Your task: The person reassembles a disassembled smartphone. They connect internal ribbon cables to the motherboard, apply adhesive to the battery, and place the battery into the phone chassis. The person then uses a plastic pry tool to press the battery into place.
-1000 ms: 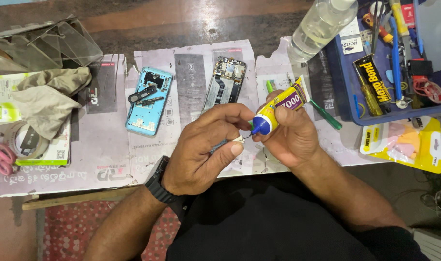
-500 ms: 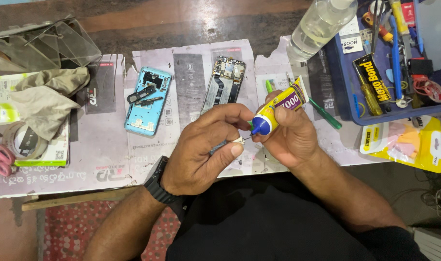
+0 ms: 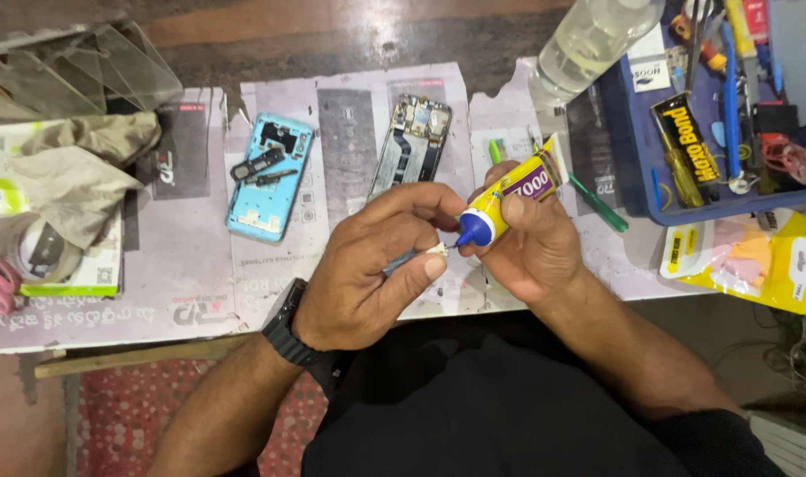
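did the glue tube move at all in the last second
No. The glue tube in the right hand sits in the same spot relative to the open phone and the blue tray as before.

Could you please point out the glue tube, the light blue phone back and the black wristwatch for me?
glue tube (image 3: 500, 201): head view, on its yellow body.
light blue phone back (image 3: 263, 208): head view, on its lower blue shell.
black wristwatch (image 3: 286, 329): head view, on the strap.
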